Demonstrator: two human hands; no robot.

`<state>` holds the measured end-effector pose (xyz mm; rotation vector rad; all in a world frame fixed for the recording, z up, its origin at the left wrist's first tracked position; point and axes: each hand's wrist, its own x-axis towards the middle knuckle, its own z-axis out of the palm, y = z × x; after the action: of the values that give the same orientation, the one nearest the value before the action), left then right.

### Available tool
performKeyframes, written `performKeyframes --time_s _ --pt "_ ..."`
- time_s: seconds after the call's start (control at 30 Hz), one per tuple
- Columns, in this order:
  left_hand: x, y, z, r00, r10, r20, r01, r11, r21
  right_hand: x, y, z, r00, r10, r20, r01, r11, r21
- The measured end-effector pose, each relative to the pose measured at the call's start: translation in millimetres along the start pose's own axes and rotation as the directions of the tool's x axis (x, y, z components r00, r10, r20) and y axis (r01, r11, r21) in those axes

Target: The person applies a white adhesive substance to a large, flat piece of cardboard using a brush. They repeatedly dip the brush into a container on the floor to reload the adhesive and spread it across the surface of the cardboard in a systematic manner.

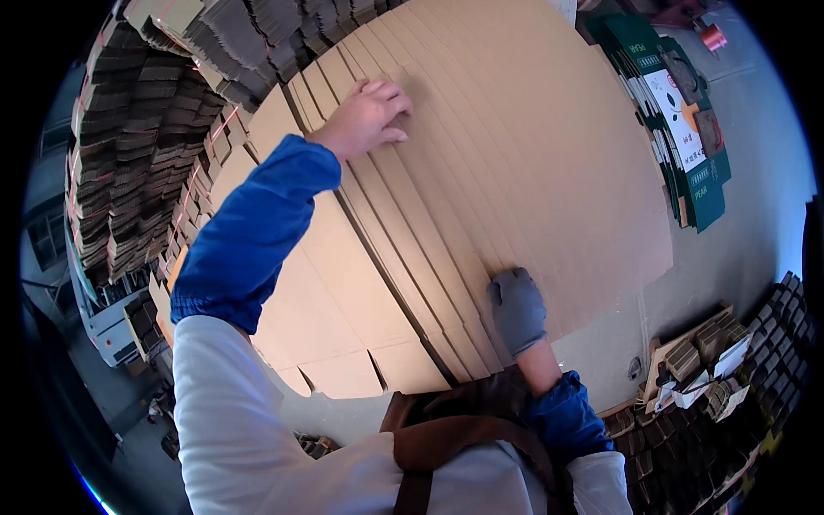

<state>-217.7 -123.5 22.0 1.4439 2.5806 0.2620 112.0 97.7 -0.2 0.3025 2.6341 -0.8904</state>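
Note:
A wide fan of overlapping brown cardboard sheets (515,172) fills the middle in front of me, their edges stepped like shingles. To the left lies a flat cardboard piece (326,292) with slots cut along its near edge, with a dark gap between it and the fan. My bare left hand (369,118) rests on the stepped edges toward the far left, its thumb apart from the bent fingers. Nearer to me, my right hand (518,309) in a grey glove presses on the sheets with its fingers curled under. Whether it pinches a sheet edge is hidden.
Tall stacks of cardboard pieces (146,129) bound with pinkish cord rise at the left and far left. Green printed boxes (678,120) lie stacked at the right. Lower right, a cardboard tray (699,365) of small brown pieces stands beside dark stacked bundles (781,326).

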Motion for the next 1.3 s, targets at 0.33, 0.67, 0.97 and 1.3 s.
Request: performKeyframes --time_s 0.33,0.67,0.97,1.3 --pt "3.5 -3.8 -7.7 0.978 0.075 0.193 -0.056 0.993 -0.102 -0.1 2.4 -2.7 1.0 -0.018 0.012 0.017 0.996 0.093" --pt "39.7 -8.9 -14.7 0.877 0.095 0.471 -0.062 0.994 -0.085 -1.2 4.2 -2.7 1.0 0.018 -0.01 -0.016 0.989 0.148" --pt "38.3 -10.6 -10.3 0.895 0.094 0.436 -0.067 0.995 -0.076 -0.1 7.3 3.3 1.0 0.018 -0.008 -0.017 0.994 0.111" --pt "-48.3 112.7 31.5 0.945 -0.318 -0.073 0.322 0.946 0.041 0.5 2.9 3.6 0.999 0.034 0.001 -0.034 0.998 0.053"
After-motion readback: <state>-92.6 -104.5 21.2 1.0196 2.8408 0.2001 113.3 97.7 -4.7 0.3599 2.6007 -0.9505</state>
